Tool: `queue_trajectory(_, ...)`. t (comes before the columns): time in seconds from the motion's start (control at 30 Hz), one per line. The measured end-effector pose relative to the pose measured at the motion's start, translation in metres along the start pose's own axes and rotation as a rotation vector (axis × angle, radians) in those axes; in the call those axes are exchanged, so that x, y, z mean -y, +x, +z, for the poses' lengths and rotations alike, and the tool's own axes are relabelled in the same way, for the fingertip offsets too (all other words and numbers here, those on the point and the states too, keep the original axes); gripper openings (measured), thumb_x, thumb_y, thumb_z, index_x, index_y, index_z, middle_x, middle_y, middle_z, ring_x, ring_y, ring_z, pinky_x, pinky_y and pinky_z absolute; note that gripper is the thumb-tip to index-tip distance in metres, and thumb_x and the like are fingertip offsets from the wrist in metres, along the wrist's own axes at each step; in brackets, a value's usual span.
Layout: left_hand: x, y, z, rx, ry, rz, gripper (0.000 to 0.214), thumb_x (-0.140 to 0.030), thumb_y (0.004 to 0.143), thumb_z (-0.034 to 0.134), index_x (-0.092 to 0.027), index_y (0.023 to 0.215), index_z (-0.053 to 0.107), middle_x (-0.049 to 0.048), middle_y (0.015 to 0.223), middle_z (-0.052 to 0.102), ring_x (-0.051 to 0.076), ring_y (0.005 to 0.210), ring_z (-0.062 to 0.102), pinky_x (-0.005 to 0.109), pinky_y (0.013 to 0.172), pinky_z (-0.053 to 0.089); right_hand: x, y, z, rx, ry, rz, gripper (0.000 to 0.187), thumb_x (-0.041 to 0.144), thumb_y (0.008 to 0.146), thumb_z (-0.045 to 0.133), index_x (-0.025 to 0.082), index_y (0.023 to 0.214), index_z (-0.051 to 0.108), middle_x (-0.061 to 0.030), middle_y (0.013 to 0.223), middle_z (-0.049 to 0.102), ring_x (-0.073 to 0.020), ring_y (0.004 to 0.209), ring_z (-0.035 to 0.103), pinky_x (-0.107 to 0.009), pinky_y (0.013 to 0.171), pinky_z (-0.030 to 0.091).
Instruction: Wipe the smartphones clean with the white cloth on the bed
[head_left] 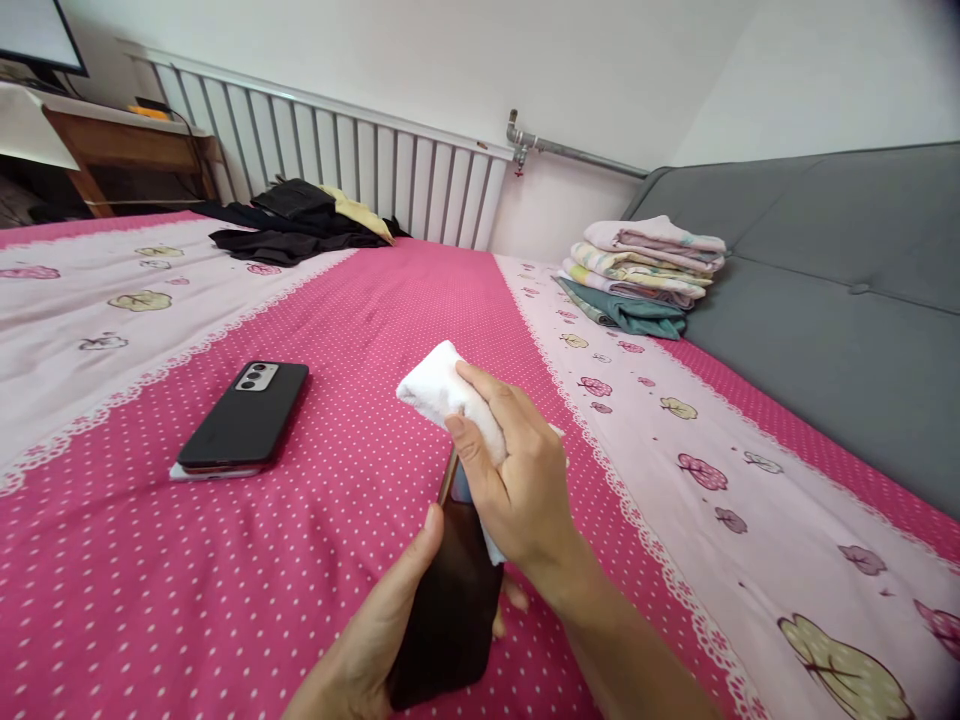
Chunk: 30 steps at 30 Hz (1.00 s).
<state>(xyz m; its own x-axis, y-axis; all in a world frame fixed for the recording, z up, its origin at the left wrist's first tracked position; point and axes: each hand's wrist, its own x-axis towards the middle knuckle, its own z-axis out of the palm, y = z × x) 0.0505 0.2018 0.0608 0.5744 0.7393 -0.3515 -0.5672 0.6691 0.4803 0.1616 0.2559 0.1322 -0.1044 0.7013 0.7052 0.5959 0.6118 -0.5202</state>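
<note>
My left hand (pixel 382 610) grips a dark smartphone (pixel 442 620) from below, its thumb along the left edge and fingertips showing past the right edge. A folded white cloth (pixel 439 385) is pinched in my right hand (pixel 525 470) over the phone's upper end. The cloth covers most of that end, and one corner of it hangs down the phone's right side. To the left, a black phone (pixel 247 415) with a silver camera block lies on the bed, on top of something thin and pale that shows only at its lower edge.
A pink and white patterned bedspread (pixel 360 400) spreads under everything. Dark clothes (pixel 300 215) lie at the back left before a white radiator (pixel 330 140). Folded fabrics (pixel 637 270) are stacked by a grey padded headboard (pixel 847 280). A wooden desk (pixel 135 150) stands far left.
</note>
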Motion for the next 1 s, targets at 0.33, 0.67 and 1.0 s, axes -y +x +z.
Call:
queue_trajectory(0.33,-0.0032,-0.0031,0.0066,0.087,-0.054,0.041,0.054,-0.061,0.079,0.057,-0.011,0.091,0.073,0.0108,0.077,0.072,0.018,0.072,0.066,0.026,0.071,0.051,0.0002,-0.0015,0.0026,0.009,-0.023,-0.011,0.036,0.033,0.095,0.046,0.020,0.128,0.052,-0.0065,0.117,0.063,-0.0196,0.106,0.057,-0.038,0.092,0.047)
queue_trajectory(0.67,-0.0037,-0.0044,0.0069,-0.003,-0.044,0.005,0.056,-0.060,0.087,0.045,-0.011,0.086,0.073,0.0101,0.074,0.071,0.017,0.066,0.066,0.026,0.068,0.051,0.0015,-0.0015,0.0017,0.009,-0.027,-0.014,0.036,0.033,0.094,0.047,0.020,0.128,0.053,-0.0065,0.116,0.063,-0.0193,0.104,0.057,-0.037,0.090,0.047)
queue_trajectory(1.0,-0.0041,-0.0038,0.0083,-0.012,-0.024,0.002,0.058,-0.066,0.065,0.068,-0.010,0.082,0.074,0.0103,0.072,0.072,0.017,0.063,0.065,0.024,0.065,0.051,0.0011,-0.0016,0.0026,0.015,-0.030,-0.005,0.038,0.032,0.094,0.048,0.019,0.129,0.052,-0.0063,0.116,0.062,-0.0191,0.104,0.057,-0.036,0.090,0.046)
